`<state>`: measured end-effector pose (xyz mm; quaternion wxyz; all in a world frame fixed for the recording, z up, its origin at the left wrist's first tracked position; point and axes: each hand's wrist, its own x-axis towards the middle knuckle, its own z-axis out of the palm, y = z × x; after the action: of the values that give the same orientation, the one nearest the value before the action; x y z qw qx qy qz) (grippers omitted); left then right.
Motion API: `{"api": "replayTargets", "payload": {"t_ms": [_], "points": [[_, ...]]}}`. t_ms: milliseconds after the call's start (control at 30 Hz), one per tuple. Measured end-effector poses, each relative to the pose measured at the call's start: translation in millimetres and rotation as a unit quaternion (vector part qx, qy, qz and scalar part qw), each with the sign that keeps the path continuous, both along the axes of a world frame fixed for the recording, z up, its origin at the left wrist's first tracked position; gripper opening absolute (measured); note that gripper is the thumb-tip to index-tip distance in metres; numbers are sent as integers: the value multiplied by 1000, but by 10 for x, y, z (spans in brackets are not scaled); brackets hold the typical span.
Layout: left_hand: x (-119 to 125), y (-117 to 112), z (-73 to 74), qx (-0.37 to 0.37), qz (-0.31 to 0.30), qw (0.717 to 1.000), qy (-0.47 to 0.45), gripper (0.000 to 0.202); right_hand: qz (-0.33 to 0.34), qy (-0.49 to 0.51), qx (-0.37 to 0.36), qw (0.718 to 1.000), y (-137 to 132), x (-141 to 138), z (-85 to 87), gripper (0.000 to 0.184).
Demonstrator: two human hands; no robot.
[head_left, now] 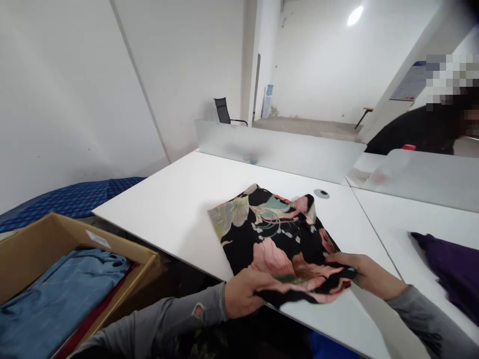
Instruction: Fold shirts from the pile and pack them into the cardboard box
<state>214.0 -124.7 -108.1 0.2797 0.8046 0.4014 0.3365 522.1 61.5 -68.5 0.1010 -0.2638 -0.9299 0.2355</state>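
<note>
A white tabletop (pixel 160 204) stretches across the middle. At eight o'clock, a cardboard box (pixel 69 232) holds a folded blue garment (pixel 67 289). The floral cloth (pixel 275 249) spreads over the tabletop at centre, towards five o'clock; a purple cloth (pixel 451 269) lies at four. The left hand's (pixel 241 294) fingers grip its seven-o'clock edge, the right hand's (pixel 368 274) its four-o'clock corner.

My L hand (pixel 241 295) & R hand (pixel 368 274) apart, fingers (pixel 341 258) bent in a pinch, L forearm (pixel 172 316) & R forearm (pixel 426 319) angled inward
</note>
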Motion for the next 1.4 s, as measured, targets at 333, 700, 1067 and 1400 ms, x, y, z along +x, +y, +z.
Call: {"api": "replayTargets", "payload": {"t_ms": [333, 700, 1067, 1400], "points": [[-629, 227, 371, -208, 391, 827, -348, 55, 18, -8, 83, 996, 937, -1526, 882, 25], [-1451, 693, 61, -53, 541, 807, 230, 34, -153, -37, 259, 953, 1234, -2549, -148, 43], [-1258, 1473, 324, -130, 344, 884, 288, 66, -112, 4, 276, 955, 747, -1794, -391, 40], [-838, 1291, 364, -159, 260, 927, 217, 40, -243, -85, 94, 962, 873, -1372, -334, 47]]}}
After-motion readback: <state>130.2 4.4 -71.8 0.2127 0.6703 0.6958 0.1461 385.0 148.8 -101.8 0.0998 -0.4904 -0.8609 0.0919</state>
